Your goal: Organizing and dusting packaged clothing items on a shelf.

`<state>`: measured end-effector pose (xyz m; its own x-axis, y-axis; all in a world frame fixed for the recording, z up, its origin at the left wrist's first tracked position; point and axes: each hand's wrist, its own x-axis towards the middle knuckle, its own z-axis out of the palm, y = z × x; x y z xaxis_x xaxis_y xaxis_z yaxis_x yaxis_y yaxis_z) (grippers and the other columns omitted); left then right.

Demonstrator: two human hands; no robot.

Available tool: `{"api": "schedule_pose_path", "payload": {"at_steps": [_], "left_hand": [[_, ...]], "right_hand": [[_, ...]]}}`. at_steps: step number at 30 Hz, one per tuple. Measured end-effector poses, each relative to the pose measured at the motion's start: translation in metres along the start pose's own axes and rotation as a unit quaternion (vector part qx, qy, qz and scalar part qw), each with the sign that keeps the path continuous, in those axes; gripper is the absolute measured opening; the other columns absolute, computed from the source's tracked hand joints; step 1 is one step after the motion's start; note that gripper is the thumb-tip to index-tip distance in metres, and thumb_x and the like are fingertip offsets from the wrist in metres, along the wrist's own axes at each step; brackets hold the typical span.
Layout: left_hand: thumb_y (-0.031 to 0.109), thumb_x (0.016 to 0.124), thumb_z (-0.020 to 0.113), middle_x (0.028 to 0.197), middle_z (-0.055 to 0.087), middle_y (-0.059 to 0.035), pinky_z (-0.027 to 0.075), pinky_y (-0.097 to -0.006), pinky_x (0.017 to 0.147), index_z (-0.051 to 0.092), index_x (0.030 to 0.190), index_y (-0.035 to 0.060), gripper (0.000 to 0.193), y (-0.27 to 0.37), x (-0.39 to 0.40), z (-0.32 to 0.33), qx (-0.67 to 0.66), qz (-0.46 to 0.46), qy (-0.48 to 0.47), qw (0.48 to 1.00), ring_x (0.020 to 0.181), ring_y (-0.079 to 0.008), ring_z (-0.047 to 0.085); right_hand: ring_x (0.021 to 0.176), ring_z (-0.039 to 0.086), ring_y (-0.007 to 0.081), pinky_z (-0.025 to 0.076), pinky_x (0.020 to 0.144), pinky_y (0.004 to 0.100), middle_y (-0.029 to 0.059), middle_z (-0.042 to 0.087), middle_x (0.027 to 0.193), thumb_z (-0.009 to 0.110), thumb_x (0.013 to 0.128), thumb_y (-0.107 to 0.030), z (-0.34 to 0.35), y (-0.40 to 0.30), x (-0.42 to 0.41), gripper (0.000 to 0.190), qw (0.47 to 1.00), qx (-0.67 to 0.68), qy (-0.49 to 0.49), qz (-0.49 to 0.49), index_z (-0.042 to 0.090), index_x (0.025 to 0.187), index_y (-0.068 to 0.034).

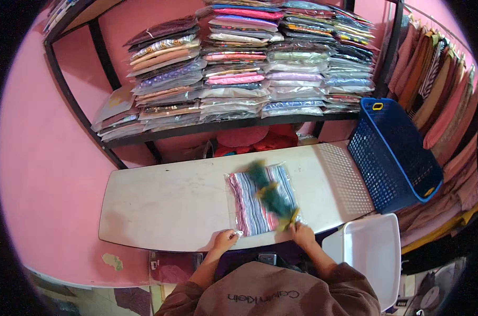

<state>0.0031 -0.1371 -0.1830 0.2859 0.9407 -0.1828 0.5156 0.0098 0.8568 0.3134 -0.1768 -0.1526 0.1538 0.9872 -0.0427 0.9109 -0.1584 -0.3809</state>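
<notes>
A striped folded cloth (247, 209) in a clear plastic bag (232, 197) lies flat on the white tabletop (164, 201). My left hand (224, 240) pinches the bag's near left corner at the table's front edge. By the near right corner, my right hand (303, 236) is closed around the yellow end of a dark green and yellow item (276, 201). Motion blurs that item, so its kind is unclear; it stretches diagonally over the striped cloth and hides part of it. Whether my right hand also grips the bag cannot be made out.
Bagged folded garments (235, 79) are stacked on a black-framed shelf (239, 125) behind the table. A blue perforated plastic basket (365, 158) stands at the table's right end, with a white plastic tub (371, 256) below it. Clothes (436, 79) hang from a rail on the right.
</notes>
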Motion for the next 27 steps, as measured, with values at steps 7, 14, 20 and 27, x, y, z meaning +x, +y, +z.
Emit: {"api": "schedule_pose_path", "payload": {"at_steps": [7,14,20,27], "left_hand": [[0.028,0.074,0.055,0.066,0.058,-0.0111,0.043,-0.0323,0.054,0.057,0.072,0.0028,0.025,-0.003,-0.005,0.007,0.075,-0.009,0.080,0.994,0.062,-0.0225,0.058],[0.045,0.071,0.057,0.063,0.056,-0.0131,0.042,-0.0326,0.057,0.057,0.069,0.0014,0.044,-0.004,0.004,0.038,-0.024,-0.095,0.193,0.976,0.059,-0.0228,0.056],[0.041,0.062,0.071,0.064,0.057,-0.0090,0.045,-0.0285,0.052,0.054,0.072,-0.0005,0.046,0.009,0.008,0.057,-0.180,-0.136,0.218,0.950,0.060,-0.0160,0.056],[0.015,0.064,0.072,0.089,0.055,-0.0144,0.050,-0.0279,0.052,0.041,0.107,-0.0075,0.058,0.021,0.024,0.049,-0.312,-0.198,0.146,0.918,0.069,-0.0166,0.057]], "right_hand": [[0.065,0.057,0.0394,0.045,0.057,0.0484,0.0225,0.058,0.068,0.036,0.083,-0.044,-0.032,0.024,-0.023,0.043,0.994,-0.044,-0.099,0.023,0.048,0.090,-0.003],[0.074,0.055,0.0409,0.043,0.067,0.0469,0.0249,0.056,0.077,0.043,0.080,-0.041,-0.033,0.118,0.031,0.045,0.986,0.011,0.053,0.158,0.049,0.090,0.003],[0.089,0.047,0.0426,0.038,0.076,0.0476,0.0281,0.048,0.098,0.052,0.075,-0.029,-0.022,0.131,0.038,0.043,0.978,-0.077,0.175,0.089,0.045,0.100,0.004],[0.074,0.052,0.0158,0.044,0.062,0.0274,0.0140,0.053,0.088,0.063,0.072,-0.012,0.034,0.065,0.061,0.051,0.973,0.208,0.069,-0.069,0.038,0.113,0.003]]}}
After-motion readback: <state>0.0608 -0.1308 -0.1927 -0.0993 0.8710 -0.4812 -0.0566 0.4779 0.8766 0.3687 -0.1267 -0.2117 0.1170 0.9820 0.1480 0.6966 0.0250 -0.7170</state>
